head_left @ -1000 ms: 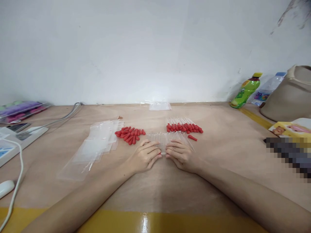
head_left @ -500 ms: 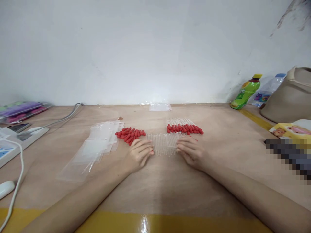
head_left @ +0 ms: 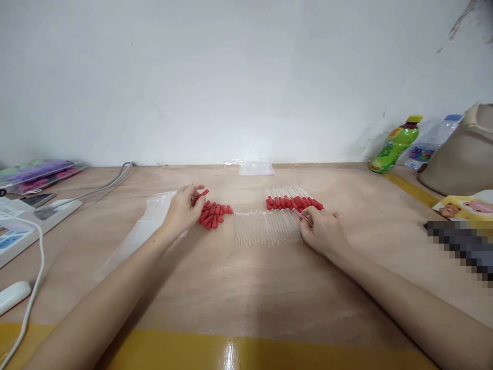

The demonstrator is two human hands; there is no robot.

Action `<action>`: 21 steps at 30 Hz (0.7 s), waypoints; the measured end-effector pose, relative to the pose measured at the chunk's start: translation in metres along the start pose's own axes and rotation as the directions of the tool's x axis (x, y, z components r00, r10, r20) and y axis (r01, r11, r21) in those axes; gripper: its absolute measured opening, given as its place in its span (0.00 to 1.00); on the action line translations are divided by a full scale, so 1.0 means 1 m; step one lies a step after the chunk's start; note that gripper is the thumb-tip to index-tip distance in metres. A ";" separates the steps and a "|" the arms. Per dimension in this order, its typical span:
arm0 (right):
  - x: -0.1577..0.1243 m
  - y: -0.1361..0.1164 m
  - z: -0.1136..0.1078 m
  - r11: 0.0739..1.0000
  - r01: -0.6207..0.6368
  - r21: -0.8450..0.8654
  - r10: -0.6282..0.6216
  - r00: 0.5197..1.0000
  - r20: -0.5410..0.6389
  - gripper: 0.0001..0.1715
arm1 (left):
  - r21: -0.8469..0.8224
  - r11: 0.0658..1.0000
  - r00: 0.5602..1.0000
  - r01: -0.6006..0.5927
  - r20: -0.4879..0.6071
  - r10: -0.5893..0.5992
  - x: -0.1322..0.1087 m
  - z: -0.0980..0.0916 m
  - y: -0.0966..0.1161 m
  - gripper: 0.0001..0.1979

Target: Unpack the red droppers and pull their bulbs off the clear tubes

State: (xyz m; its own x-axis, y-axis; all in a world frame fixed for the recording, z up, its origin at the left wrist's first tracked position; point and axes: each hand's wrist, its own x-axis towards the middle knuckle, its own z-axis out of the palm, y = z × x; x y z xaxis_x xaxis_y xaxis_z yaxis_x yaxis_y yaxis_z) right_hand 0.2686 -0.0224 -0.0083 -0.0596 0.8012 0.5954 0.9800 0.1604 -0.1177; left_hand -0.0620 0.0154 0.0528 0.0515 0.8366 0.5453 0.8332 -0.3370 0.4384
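Note:
My left hand [head_left: 185, 207] is raised over the left pile of red rubber dropper bulbs [head_left: 211, 216], pinching one red dropper bulb [head_left: 202, 193] between thumb and fingers. My right hand [head_left: 325, 228] is closed on a thin clear glass dropper tube [head_left: 306, 218] at the right end of a row. That row of clear glass tubes [head_left: 265, 228] lies side by side on the table between my hands. Just behind it, several droppers [head_left: 295, 203] lie together, red bulbs facing me and glass stems pointing at the wall.
Clear plastic bags [head_left: 148, 223] lie fanned out under and beside my left forearm. Another bag [head_left: 256, 168] is against the wall. A power strip [head_left: 57, 210] and cable are at left. At right stand a green bottle [head_left: 396, 146], a water bottle [head_left: 427, 146] and a beige bag [head_left: 458, 154].
My left hand has left the tube row, moved up and left, and taken a red bulb. My right hand has shifted slightly right and up, now with a glass tube between its fingers.

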 end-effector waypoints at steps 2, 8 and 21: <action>-0.001 -0.002 -0.001 1.000 0.006 -0.003 -0.006 1.000 0.006 0.08 | -0.011 0.997 0.993 0.081 0.086 -0.080 0.011 -0.007 -0.007 0.17; -0.004 -0.006 0.002 0.999 0.052 0.008 -0.052 0.998 -0.026 0.09 | 0.045 0.987 0.958 0.157 0.235 -0.163 0.026 -0.006 -0.022 0.16; -0.005 -0.004 0.007 0.990 0.114 0.082 -0.104 0.988 -0.119 0.14 | 0.187 0.980 0.958 0.065 0.265 -0.114 0.029 0.007 -0.039 0.13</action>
State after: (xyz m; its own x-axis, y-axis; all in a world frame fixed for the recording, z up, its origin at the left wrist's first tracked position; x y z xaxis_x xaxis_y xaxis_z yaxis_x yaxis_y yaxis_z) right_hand 0.2631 -0.0229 -0.0165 -0.1379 0.7062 0.6945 0.9479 0.2974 -0.1142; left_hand -0.0885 0.0560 0.0467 0.0998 0.9539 0.2830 0.9231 -0.1949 0.3314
